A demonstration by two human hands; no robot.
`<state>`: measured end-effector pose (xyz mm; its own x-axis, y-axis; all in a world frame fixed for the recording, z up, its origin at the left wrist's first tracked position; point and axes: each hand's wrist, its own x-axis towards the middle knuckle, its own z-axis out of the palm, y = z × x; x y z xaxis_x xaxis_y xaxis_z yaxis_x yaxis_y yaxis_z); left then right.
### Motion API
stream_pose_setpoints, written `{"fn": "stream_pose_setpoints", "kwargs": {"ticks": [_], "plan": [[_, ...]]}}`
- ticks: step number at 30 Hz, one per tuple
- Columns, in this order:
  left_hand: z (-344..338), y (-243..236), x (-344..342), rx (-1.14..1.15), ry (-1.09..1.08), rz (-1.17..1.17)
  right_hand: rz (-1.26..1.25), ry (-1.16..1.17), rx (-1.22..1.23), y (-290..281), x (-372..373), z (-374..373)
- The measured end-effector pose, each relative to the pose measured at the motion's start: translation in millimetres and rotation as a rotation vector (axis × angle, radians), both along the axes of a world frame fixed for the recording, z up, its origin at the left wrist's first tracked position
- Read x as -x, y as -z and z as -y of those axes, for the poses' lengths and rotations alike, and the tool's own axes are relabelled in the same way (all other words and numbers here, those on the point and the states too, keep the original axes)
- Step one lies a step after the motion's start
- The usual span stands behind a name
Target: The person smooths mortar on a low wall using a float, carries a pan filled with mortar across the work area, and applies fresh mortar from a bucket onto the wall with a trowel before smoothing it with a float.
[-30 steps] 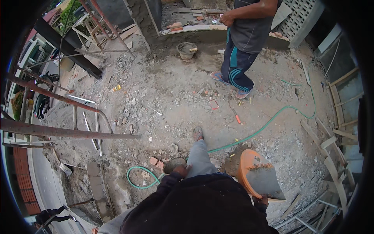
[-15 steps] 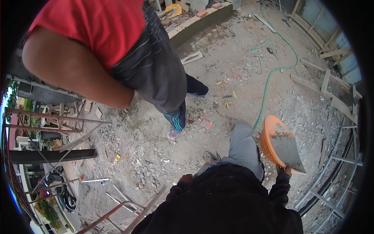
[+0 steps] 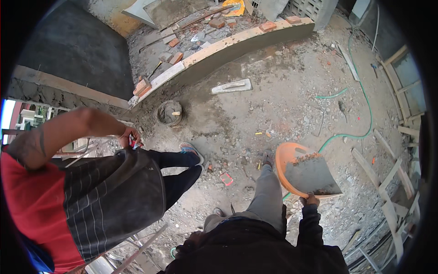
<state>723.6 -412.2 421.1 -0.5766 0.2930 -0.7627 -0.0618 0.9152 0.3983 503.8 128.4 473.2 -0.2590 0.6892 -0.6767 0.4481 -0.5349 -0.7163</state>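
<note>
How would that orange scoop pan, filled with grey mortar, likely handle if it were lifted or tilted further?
The orange pan probably feels heavy for its size, since wet grey mortar fills most of it. Gripped only at one edge by the right hand, it likely pulls downward on the far side. The mortar looks thick, so it would probably slump out slowly rather than pour.

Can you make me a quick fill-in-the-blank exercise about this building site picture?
1. The right hand holds an orange pan loaded with wet ____.
2. The hose on the ground is ____ in colour.
3. The co-worker at the left wears a ____ shirt under a dark striped apron.
4. A round bucket sits on the ground near the curved ____ of brick and mortar.

Missing words: mortar; green; red; wall
</note>
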Motion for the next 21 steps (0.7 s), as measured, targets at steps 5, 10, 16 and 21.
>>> {"fn": "stream_pose_setpoints", "kwargs": {"ticks": [5,10,16,21], "plan": [[-71.0,-164.2,84.0,-0.141,-0.301,0.131,0.162,-0.276,0.037,36.7,127.0,2.2],[-135.4,-261.1,136.3,-0.193,-0.527,0.284,0.199,-0.606,0.166,66.5,206.9,33.8],[-146.6,-212.0,134.7,-0.378,-0.893,0.257,0.182,-0.9,0.008,72.7,296.3,121.0],[-109.7,-145.7,168.2,-0.608,-1.265,0.242,0.137,-1.104,-0.04,65.9,353.0,214.8]]}}
